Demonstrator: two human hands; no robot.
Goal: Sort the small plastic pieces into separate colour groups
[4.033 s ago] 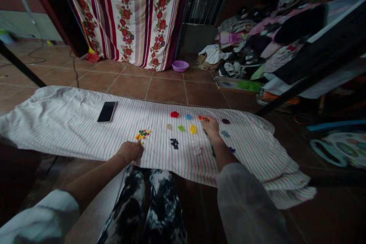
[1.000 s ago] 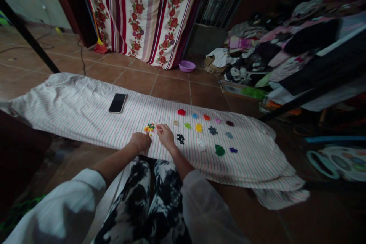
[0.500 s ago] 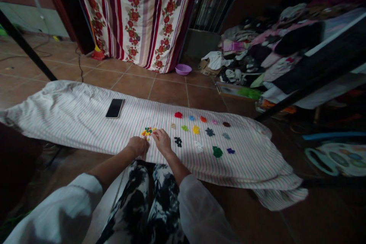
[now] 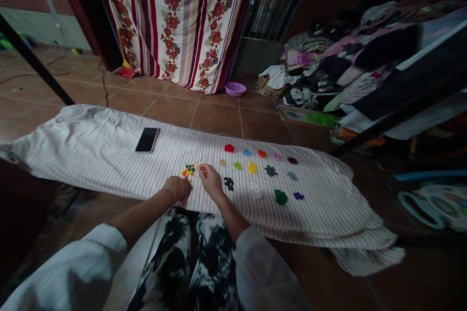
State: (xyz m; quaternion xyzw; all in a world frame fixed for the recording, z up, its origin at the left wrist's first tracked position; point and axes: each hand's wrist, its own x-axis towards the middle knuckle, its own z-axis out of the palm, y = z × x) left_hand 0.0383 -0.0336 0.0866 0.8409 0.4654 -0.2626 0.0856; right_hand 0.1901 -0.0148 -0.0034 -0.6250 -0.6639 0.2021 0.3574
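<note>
Left hand [image 4: 177,188] and right hand [image 4: 210,179] curl fingers by one mixed-bead pile [image 4: 188,170]; hold unclear; fourteen colour piles [image 4: 252,168].

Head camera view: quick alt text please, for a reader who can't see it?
The left hand and right hand work at a mixed pile of small coloured pieces on a striped cloth laid on a tiled floor. Single-colour clusters, including a red cluster and a green cluster, lie to the right; a phone lies to the left.
</note>
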